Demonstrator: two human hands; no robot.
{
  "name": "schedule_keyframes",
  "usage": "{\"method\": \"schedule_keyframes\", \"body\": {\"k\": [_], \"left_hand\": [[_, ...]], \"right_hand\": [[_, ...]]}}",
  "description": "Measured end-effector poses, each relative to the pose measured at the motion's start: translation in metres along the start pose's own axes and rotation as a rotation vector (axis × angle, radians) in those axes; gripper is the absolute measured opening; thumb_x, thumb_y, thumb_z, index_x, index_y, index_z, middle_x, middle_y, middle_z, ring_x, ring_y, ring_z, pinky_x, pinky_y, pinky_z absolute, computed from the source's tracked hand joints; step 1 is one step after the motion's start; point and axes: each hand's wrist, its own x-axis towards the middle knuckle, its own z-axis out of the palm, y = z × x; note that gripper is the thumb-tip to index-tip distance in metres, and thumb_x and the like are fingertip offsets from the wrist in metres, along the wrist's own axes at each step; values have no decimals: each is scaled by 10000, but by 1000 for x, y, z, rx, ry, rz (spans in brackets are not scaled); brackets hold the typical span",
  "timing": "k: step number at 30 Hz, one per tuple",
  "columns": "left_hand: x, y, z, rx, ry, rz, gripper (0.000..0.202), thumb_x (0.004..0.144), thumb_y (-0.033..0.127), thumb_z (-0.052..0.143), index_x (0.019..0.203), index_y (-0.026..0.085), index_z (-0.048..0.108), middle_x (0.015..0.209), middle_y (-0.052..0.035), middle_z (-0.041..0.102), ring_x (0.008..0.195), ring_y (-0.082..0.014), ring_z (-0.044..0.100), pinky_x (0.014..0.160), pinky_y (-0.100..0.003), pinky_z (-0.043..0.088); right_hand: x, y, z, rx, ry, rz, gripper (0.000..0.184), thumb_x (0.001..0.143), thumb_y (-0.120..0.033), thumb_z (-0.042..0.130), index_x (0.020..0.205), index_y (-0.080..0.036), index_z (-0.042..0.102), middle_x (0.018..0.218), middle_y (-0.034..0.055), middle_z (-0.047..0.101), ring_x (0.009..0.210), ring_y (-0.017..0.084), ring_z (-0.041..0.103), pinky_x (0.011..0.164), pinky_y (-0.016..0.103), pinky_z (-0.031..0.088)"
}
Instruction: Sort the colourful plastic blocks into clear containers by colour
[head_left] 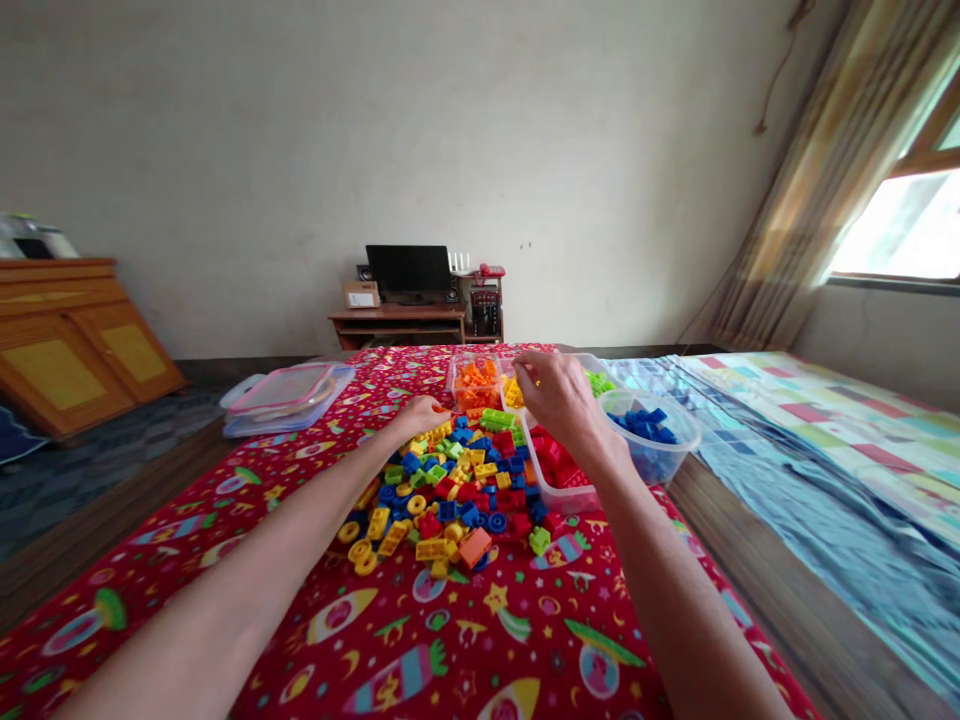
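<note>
A mixed pile of toy building bricks [465, 480] in yellow, blue, red and green is spread on the red patterned cloth [405, 640]. At the pile's far left edge is my left hand [421, 416], its fingers curled together beside yellow and red bricks; what they grip is hidden. My right hand [559, 395] hovers over the sorting boxes with fingers pinched, close to the yellow bricks [512, 391]; anything in the pinch cannot be made out. Under its wrist sits a clear box of red bricks [553, 460]. Orange bricks [477, 384] fill a box to the left.
A round clear tub [686, 440] with blue bricks [651, 425] stands at the right, near the table edge. Light green bricks [600, 383] lie in a box behind my right hand. Stacked lids [289, 392] rest at the far left. A bed [862, 430] adjoins on the right.
</note>
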Motion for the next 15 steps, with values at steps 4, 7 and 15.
{"method": "schedule_keyframes", "body": {"k": [4, 7, 15], "left_hand": [[-1, -5, -12, 41, 75, -37, 219, 659, 338, 611, 748, 151, 684, 646, -32, 677, 694, -215, 639, 580, -247, 443], [8, -3, -25, 39, 163, -51, 367, 705, 328, 600, 1018, 144, 655, 906, -74, 715, 861, -219, 653, 685, -250, 483], [47, 53, -40, -132, 305, 106, 545, 729, 208, 631, 1256, 146, 508, 1135, -111, 653, 992, -196, 637, 848, -274, 496]], "right_hand": [[1, 1, -2, -3, -7, 5, 287, 917, -238, 406, 936, -176, 685, 823, 84, 706, 743, 166, 621, 647, 255, 337], [2, 0, -5, -20, -10, 9, 296, 921, -238, 398, 868, -173, 682, 787, 83, 695, 731, 165, 613, 644, 258, 329], [3, -2, -7, -35, -48, 21, 296, 930, -230, 389, 888, -187, 679, 802, 79, 693, 758, 170, 613, 655, 256, 332]]}}
